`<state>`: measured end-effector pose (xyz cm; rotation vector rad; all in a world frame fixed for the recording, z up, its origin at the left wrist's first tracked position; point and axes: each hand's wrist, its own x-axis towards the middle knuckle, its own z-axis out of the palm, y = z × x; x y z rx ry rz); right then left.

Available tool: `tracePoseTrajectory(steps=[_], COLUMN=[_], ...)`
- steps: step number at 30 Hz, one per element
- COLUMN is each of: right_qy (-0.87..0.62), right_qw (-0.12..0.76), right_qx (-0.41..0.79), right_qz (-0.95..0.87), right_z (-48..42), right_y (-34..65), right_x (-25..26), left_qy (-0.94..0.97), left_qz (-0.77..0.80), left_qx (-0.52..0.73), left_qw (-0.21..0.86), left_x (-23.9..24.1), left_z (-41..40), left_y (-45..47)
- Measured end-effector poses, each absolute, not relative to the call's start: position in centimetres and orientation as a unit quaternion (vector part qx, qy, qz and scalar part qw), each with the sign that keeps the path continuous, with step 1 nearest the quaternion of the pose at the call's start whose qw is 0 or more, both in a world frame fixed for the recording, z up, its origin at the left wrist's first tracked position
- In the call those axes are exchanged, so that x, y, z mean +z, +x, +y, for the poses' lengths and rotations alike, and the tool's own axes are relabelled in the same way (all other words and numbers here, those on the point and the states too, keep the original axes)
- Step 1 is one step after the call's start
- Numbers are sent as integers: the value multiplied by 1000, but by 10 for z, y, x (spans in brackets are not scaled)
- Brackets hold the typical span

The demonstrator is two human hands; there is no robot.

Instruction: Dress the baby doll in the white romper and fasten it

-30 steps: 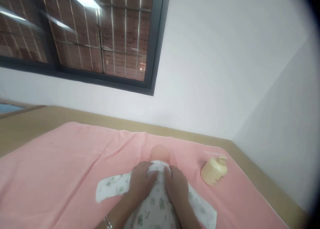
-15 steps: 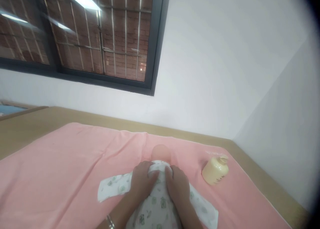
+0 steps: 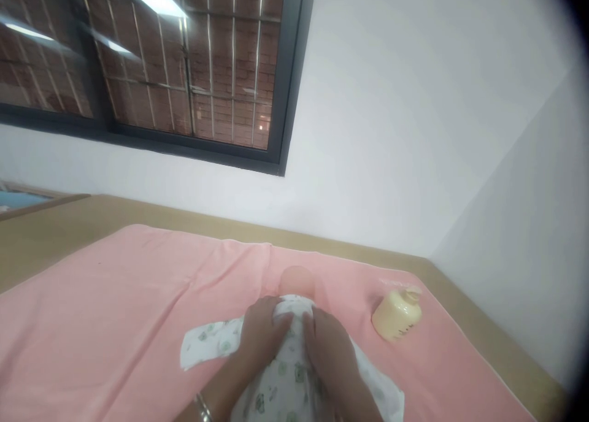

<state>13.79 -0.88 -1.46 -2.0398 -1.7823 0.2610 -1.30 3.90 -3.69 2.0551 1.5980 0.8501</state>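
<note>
A baby doll lies on its back on the pink sheet (image 3: 156,299), its smooth round head (image 3: 297,281) away from me. It wears a white baby shirt (image 3: 280,382) with a green print, sleeves spread to both sides. My left hand (image 3: 264,327) is closed around the shirt at the doll's left-side shoulder in view, thumb on the chest. On the other shoulder, my right hand (image 3: 330,345) grips the shirt, its thumb near the chest's middle. My fingertips are partly hidden. A cream pump bottle (image 3: 396,314) stands to the right, apart from my hands.
The sheet covers a tan padded table top with a raised edge (image 3: 368,248) along the back and right. Beyond it is a white wall (image 3: 391,115) with a dark-framed, barred window (image 3: 193,60). A bluish surface (image 3: 21,200) shows at the far left.
My right hand has slid slightly down and toward me along the doll's shoulder, and the sleeve beside it has shifted a little. My left hand stays nearly in place.
</note>
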Motion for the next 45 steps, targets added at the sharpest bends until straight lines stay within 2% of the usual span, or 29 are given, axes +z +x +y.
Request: tracePoseTrajectory(steps=[4, 9, 14, 23, 30, 34, 40, 45], right_qy=[-717, -714, -722, -719, -718, -719, -713, -716], right_qw=[183, 217, 236, 189, 228, 243, 216, 227], right_qx=[90, 97, 111, 118, 150, 135, 95, 101], right_qz=[-667, -659, -641, -659, -640, -637, -660, -653], right_z=[-23, -22, -6, -20, -13, -2, -20, -17], right_y=[131, 131, 141, 135, 140, 145, 131, 130], right_x=[-5, -5, -12, -3, -4, -14, -6, -8], left_qy=[750, 801, 798, 758, 808, 790, 769, 805], left_qz=[580, 559, 582, 606, 572, 593, 597, 572], left_qx=[253, 153, 118, 143, 88, 90, 146, 106], left_qw=[190, 149, 104, 193, 112, 129, 176, 117], left_x=[-26, -7, -6, -7, 7, 8, -10, -10], left_z=[38, 21, 3, 30, 8, 5, 33, 25], left_y=[-13, -16, -14, -15, -14, -14, -21, -17])
